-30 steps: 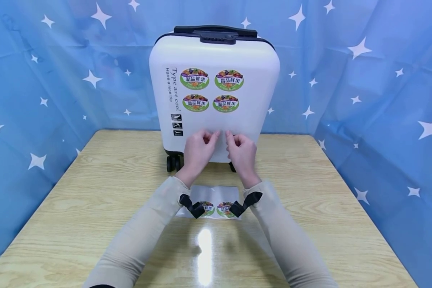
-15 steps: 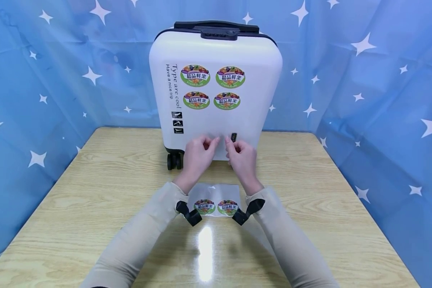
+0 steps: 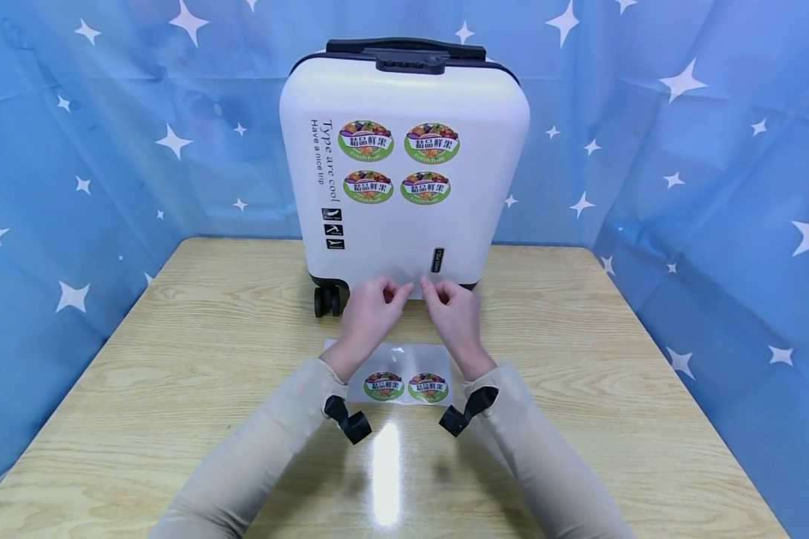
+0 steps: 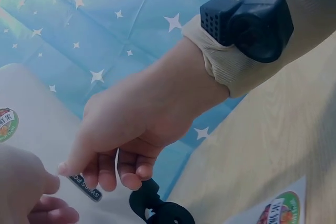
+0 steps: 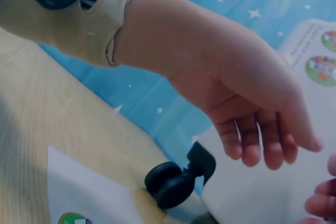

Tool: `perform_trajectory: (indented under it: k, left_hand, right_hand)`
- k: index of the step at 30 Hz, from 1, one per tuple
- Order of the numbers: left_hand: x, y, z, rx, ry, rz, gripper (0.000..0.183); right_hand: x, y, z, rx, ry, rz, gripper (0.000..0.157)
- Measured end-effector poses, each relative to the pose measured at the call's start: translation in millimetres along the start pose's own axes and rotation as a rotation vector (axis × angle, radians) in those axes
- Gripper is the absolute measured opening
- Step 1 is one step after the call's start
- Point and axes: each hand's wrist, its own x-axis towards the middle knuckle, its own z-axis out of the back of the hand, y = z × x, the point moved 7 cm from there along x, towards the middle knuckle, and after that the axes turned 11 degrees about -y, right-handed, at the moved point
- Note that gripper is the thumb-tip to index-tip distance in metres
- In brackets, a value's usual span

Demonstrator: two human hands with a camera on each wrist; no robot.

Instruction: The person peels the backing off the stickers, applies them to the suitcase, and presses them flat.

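Note:
A white suitcase [image 3: 377, 90] stands upright at the table's back, with several oval fruit stickers [image 3: 368, 187] on its front. My left hand [image 3: 372, 314] and right hand [image 3: 455, 318] are held close together before the suitcase's lower edge. Their fingers curl loosely, thumb tips facing each other. Nothing shows between the fingers of the right hand [image 4: 131, 129] in the left wrist view, nor in the left hand [image 5: 241, 93] in the right wrist view. Below the hands, a sticker sheet [image 3: 404, 355] lies flat, bearing two oval stickers [image 3: 428, 388] along its near side.
The wooden table [image 3: 566, 419] spreads around, its shiny top reflecting a bright light strip. Behind and at both sides hangs a blue curtain [image 3: 681, 165] with white stars. A black caster wheel [image 3: 326, 301] shows under the suitcase's left corner.
Both hands have moved down and back along the suitcase front, uncovering its small black label. More of the sticker sheet shows between the forearms. The head view has shifted slightly.

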Motion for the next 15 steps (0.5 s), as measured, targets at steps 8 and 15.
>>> perform_trajectory:
  k: [8,15]
  left_hand:
    - [-15.7,10.3,-6.7,0.073,0.146,0.087,0.029]
    - [-31.3,20.9,-6.4,0.134,0.215,0.100,0.027]
  right_hand:
    - [-9.9,-7.0,-3.6,-0.051,0.076,-0.021,0.031]
    - [-20.0,-10.9,-7.2,-0.118,0.142,0.006,0.030]
